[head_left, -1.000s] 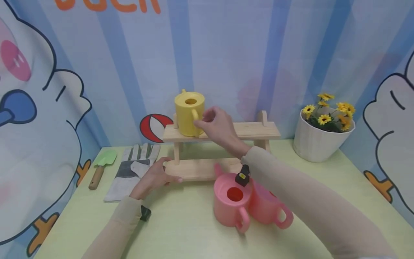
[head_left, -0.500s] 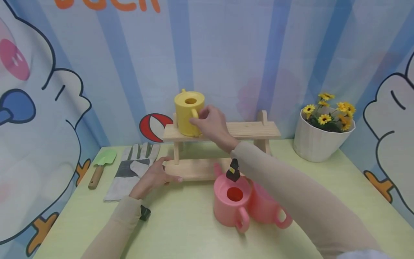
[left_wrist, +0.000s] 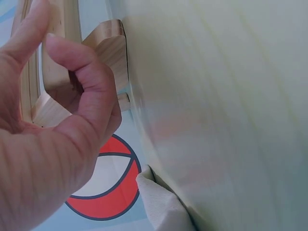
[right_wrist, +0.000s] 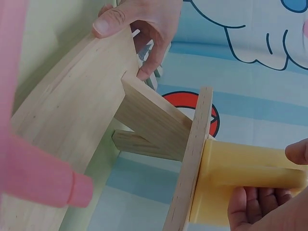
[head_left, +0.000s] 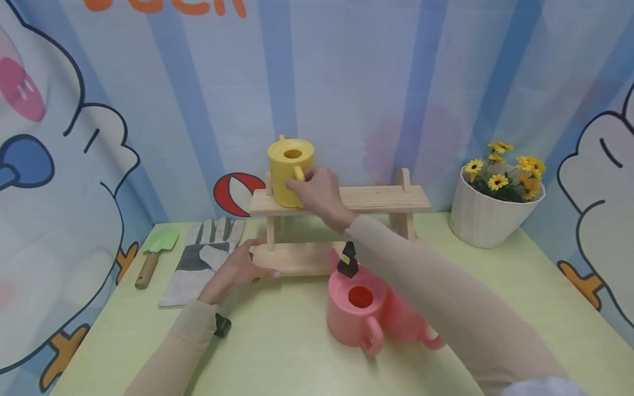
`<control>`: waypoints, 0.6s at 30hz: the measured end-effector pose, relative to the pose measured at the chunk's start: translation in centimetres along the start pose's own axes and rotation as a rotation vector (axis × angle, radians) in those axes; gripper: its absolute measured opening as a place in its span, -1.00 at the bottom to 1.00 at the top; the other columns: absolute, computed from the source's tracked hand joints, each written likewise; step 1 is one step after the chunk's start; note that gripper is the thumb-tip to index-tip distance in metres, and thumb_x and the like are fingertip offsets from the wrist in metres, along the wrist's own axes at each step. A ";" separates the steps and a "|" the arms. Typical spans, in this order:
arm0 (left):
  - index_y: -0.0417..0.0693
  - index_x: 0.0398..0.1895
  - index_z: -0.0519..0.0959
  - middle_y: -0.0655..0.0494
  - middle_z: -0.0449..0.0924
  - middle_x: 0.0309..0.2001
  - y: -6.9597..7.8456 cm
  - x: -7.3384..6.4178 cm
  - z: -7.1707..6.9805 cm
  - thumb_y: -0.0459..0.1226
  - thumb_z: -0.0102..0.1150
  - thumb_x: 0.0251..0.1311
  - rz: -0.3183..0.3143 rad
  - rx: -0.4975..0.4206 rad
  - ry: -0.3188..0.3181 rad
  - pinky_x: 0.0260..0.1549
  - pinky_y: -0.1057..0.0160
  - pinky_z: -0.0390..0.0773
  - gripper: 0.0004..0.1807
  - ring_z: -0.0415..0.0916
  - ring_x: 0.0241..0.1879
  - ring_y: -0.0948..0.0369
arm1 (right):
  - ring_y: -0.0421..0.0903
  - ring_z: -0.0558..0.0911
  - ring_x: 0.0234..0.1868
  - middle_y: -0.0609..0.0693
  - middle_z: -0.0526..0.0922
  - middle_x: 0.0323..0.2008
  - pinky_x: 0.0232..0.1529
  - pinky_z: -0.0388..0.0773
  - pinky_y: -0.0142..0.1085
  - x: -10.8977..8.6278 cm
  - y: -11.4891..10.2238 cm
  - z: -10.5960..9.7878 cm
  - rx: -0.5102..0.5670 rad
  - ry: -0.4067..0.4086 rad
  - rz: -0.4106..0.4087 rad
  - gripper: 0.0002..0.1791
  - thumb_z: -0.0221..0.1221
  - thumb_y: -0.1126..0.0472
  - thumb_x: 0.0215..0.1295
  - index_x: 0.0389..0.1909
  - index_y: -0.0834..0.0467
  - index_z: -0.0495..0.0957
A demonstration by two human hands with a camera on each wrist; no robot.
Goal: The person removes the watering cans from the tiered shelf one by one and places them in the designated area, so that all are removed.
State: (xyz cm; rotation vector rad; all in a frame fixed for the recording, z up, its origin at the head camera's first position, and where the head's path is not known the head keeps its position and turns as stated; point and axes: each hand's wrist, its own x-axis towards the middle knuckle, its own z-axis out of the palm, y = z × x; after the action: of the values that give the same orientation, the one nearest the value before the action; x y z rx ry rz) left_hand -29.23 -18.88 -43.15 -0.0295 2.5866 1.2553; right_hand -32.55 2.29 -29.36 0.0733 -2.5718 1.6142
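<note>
A yellow watering can [head_left: 284, 179] stands upright at the left of a two-tier wooden shelf's upper board [head_left: 381, 198]. My right hand [head_left: 322, 192] is at its handle [right_wrist: 260, 177]; in the right wrist view the handle lies between my thumb and curled fingers. My left hand [head_left: 235, 270] grips the left end of the lower board [head_left: 302, 258], thumb along the front edge and fingers behind, as the left wrist view [left_wrist: 82, 91] of the hand also shows. In front of the shelf, a pink watering can [head_left: 349, 322] stands beside a second pink watering can [head_left: 403, 319], partly hidden by my right sleeve.
Left of the shelf lie a grey and white work glove [head_left: 190, 269] and a green trowel [head_left: 151, 264] with a wooden handle. A white pot [head_left: 482, 220] of yellow flowers stands at the right. A printed blue curtain [head_left: 342, 82] hangs close behind the shelf.
My right hand and forearm have shifted slightly left along the yellow watering can's handle. The can and my left hand have stayed where they were.
</note>
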 end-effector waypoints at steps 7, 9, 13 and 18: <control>-0.13 0.63 0.22 -0.15 0.54 0.01 0.0 -0.1 0.0 -0.05 0.71 0.09 -0.007 0.006 0.001 -0.23 0.22 0.49 0.13 0.53 -0.16 0.06 | -0.14 0.56 -0.31 0.01 0.69 -0.34 -0.29 0.52 -0.35 0.1 -0.2 0.5 0.014 -0.009 0.009 -0.74 0.32 0.13 0.46 -0.37 0.23 0.67; -0.13 0.64 0.22 -0.14 0.54 0.00 0.1 -0.1 -0.1 -0.06 0.71 0.08 -0.008 0.005 0.002 -0.24 0.22 0.48 0.14 0.53 -0.18 0.07 | -0.16 0.56 -0.35 0.01 0.72 -0.33 -0.34 0.50 -0.37 0.1 -0.2 0.5 0.029 -0.021 0.019 -0.74 0.28 0.14 0.49 -0.37 0.23 0.69; -0.14 0.64 0.22 -0.13 0.54 -0.03 0.1 -0.1 -0.1 -0.07 0.71 0.09 -0.006 0.001 0.003 -0.24 0.23 0.48 0.13 0.52 -0.21 0.08 | -0.18 0.60 -0.36 0.04 0.81 -0.26 -0.36 0.49 -0.40 0.3 -0.1 0.5 0.066 -0.034 0.036 -0.71 0.21 0.14 0.54 -0.32 0.23 0.74; -0.15 0.64 0.22 -0.12 0.54 -0.04 0.0 -0.2 -0.1 -0.08 0.71 0.09 0.006 -0.017 -0.003 -0.25 0.24 0.48 0.13 0.51 -0.21 0.09 | -0.17 0.69 -0.28 0.02 0.80 -0.31 -0.23 0.56 -0.39 0.5 0.1 0.5 0.129 -0.047 0.050 -0.69 0.18 0.16 0.56 -0.33 0.23 0.75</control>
State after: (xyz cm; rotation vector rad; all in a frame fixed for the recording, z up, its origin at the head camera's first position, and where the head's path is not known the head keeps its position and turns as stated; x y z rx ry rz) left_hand -29.08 -18.92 -43.04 -0.0230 2.5756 1.2781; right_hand -33.12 1.93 -29.60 0.0581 -2.5192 1.8168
